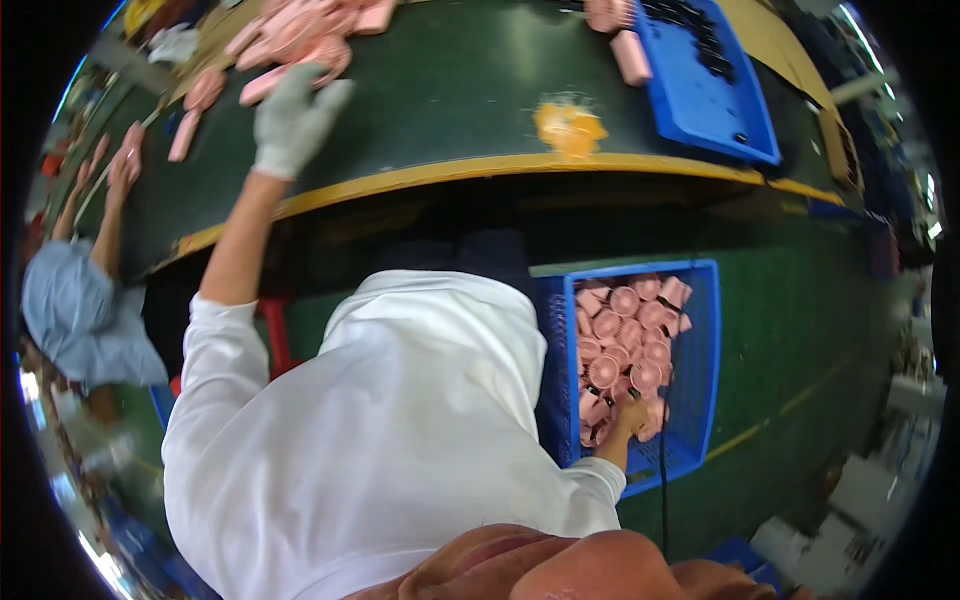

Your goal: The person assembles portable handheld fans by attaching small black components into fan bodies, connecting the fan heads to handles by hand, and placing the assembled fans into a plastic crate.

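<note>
Pale pink plastic makes up the handheld fans, each with a round, slotted head, and on several a straight, flat-sided handle can be made out. From the head camera, a heap of pink fans (pixel 300 30) lies on the dark green worktop (pixel 430 110), toward its far edge and left of the middle. One single fan (pixel 200 95) lies apart from the heap, nearer the worktop's left end, its handle pointing toward the near edge. The left hand (pixel 298 118), in a whitish glove, is at the near side of the heap; its thumb stands apart from the fingers, and motion blur hides whether they touch a fan.

Below the near edge, to the person's right, is a blue plastic basket (pixel 708 360) with openwork walls. Many more fans (pixel 622 335) fill much of it, jumbled at all angles, with small black parts showing among them. The bare right hand (pixel 628 415) reaches into its near end, against the fans; whether its fingers are clamped on one cannot be told. A thin black cord (pixel 665 480) passes over the basket's near side.

Toward the worktop's right end, a shallow blue tray (pixel 700 120) has one corner at the near edge. Small black pieces (pixel 705 40) lie mostly along its far part.
</note>
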Demonstrator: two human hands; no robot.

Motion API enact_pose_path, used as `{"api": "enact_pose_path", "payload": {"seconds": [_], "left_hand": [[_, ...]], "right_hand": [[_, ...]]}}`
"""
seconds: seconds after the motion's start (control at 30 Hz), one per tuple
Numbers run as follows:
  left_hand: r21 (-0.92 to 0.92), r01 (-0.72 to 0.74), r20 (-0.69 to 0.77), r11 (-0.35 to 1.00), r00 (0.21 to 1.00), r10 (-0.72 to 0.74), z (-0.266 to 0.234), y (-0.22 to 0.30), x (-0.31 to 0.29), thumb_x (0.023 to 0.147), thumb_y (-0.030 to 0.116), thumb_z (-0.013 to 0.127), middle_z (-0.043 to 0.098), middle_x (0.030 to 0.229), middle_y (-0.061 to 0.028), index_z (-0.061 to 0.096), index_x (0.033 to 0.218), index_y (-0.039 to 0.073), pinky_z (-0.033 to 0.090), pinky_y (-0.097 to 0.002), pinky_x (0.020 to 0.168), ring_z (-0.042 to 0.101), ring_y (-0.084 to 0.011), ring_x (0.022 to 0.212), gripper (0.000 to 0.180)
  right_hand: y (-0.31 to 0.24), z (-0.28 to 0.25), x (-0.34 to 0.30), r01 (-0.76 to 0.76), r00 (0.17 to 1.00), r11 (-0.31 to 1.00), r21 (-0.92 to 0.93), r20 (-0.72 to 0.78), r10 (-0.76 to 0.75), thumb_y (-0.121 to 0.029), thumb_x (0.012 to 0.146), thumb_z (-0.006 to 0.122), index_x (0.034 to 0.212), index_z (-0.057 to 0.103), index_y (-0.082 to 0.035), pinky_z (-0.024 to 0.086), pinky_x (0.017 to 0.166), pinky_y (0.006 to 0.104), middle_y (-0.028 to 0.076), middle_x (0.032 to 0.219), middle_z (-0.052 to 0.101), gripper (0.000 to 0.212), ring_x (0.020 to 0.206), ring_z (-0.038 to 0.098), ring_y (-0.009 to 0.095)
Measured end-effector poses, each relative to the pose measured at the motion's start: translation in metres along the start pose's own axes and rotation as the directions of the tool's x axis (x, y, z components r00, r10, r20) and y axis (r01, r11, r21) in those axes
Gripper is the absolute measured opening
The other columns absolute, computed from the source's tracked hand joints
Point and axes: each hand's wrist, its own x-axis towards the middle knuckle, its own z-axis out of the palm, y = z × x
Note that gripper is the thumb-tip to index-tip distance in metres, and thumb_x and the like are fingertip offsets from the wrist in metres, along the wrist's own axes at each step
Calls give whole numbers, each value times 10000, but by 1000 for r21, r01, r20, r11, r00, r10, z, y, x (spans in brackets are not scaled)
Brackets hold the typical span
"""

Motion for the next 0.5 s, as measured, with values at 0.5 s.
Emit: {"api": "enact_pose_path", "payload": {"seconds": [0.5], "left_hand": [[286,-462,341,839,868,361,32,-95,32,923,426,419,666,899,-173,668,865,54,488,-449,718,631,-335,755,451]], "right_hand": [[-345,-255,-116,944,329,201,261,-747,-578,-94,847,666,1047,634,54,481,879,400,207,1068,622,251,969,599,355]]}}
